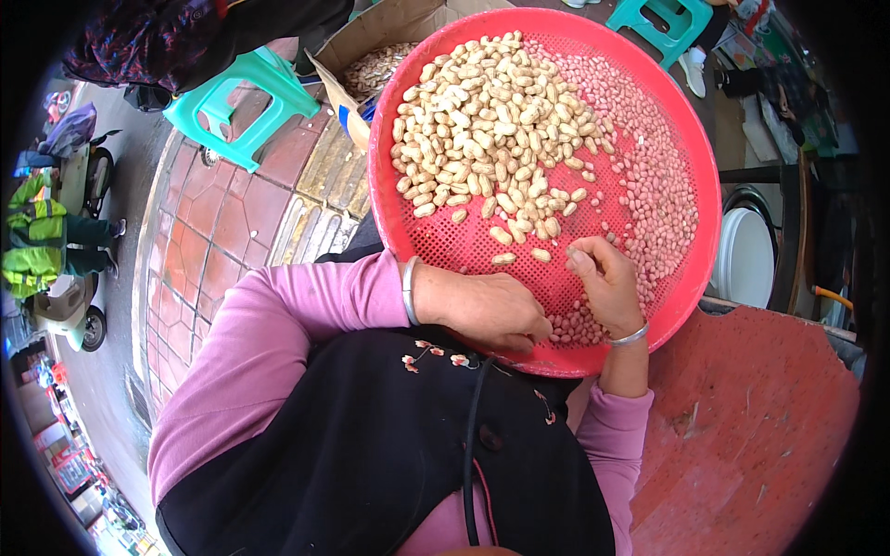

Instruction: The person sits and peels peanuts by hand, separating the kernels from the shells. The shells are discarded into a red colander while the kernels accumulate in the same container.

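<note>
A round red plastic sieve basket (445, 240) rests before me, close against my black apron (389, 431). A heap of unshelled peanuts (487, 125) fills its upper left part. Shelled pink peanut kernels (657, 187) lie along the right side. More kernels (577, 326) are gathered between my hands near the front rim. My left hand (487, 306) is curled low over the front of the basket, its fingertips hidden from view. Thumb and fingers bent together, my right hand (605, 281) hovers above the mesh beside a few loose pods (541, 255). Whether either hand grips a peanut is unclear.
Beyond the basket, a cardboard box (361, 76) contains peanut shells. Green plastic stools (243, 104) (664, 28) stand at upper left and upper right. A red board (751, 431) lies to my right, near a white bucket (744, 257). A person in a high-visibility jacket (31, 240) is by a scooter.
</note>
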The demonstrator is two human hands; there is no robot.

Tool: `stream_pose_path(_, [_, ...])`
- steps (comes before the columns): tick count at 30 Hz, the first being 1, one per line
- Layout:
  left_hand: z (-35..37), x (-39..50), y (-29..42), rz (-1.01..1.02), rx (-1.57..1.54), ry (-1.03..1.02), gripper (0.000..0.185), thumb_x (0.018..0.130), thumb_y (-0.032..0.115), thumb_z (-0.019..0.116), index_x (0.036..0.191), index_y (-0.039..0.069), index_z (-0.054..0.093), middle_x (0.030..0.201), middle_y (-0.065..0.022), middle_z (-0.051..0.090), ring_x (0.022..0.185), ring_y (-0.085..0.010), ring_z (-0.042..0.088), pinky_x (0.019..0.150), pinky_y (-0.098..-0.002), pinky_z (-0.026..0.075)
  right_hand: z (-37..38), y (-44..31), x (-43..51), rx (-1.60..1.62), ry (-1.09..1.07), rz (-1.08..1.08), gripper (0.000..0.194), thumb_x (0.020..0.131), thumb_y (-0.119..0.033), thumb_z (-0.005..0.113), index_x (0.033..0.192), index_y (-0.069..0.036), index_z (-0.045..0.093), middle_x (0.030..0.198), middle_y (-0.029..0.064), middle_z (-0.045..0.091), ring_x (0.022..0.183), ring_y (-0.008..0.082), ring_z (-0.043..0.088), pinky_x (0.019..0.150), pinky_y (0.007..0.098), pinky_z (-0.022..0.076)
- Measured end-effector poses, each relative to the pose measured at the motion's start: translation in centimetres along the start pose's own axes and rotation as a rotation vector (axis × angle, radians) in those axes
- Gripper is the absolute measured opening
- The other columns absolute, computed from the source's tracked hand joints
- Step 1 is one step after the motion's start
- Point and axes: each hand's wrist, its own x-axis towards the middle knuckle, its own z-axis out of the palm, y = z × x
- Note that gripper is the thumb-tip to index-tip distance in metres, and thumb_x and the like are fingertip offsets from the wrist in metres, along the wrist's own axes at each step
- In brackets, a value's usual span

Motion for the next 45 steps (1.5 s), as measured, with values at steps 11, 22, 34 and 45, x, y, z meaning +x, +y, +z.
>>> stream_pose_path(11, [-0.1, -0.8, 0.3, -0.129, -0.504, 0.352, 0.024, 0.098, 0.026, 0.049, 0.096, 0.003, 0.057, 0.077, -0.0097, 0.061, 0.071, -0.0228, 0.062, 0.059, -0.0340, 0.049, -0.8, -2.6, -0.6, 0.275, -0.048, 0.107, 0.010, 0.094, -0.009, 0.061, 0.098, 0.001, 0.062, 0.083, -0.0001, 0.062, 0.077, 0.0058, 0.057, 0.071, 0.0214, 0.0478])
stream_pose_path(22, [-1.4, -2.1, -0.4, -0.285, -1.706, 0.629, 0.040, 0.103, 0.036, 0.039, 0.102, 0.001, 0.059, 0.089, -0.0063, 0.063, 0.071, -0.0093, 0.060, 0.061, -0.0188, 0.049, 0.4, -6.8, 0.5, 0.063, -0.192, -0.071, 0.008, 0.089, -0.005, 0.066, 0.093, -0.002, 0.060, 0.082, -0.0031, 0.059, 0.073, 0.0033, 0.052, 0.066, 0.0196, 0.0442])
stream_pose_path(34, [-17.1, -7.0, -2.2, -0.072, 0.019, 1.487, 0.038, 0.092, 0.004, 0.055, 0.129, 0.003, 0.049, 0.122, -0.0061, 0.055, 0.115, -0.0147, 0.050, 0.099, -0.0289, 0.039, -2.0, -4.8, 4.4, -0.185, -0.068, -0.099, 0.007, 0.088, -0.008, 0.066, 0.087, -0.002, 0.064, 0.071, -0.0037, 0.056, 0.067, 0.0043, 0.051, 0.061, 0.0217, 0.0429])
stream_pose_path(45, [-6.7, 1.5, -1.3, -0.048, -0.972, 1.070, 0.014, 0.097, 0.011, 0.055, 0.109, 0.005, 0.056, 0.094, -0.0013, 0.060, 0.079, -0.0091, 0.058, 0.072, -0.0244, 0.050, 1.5, -2.2, 2.5, -0.695, -0.255, -0.250, 0.019, 0.083, -0.022, 0.069, 0.085, -0.006, 0.061, 0.075, 0.0137, 0.061, 0.070, 0.0335, 0.061, 0.063, 0.0444, 0.0477])
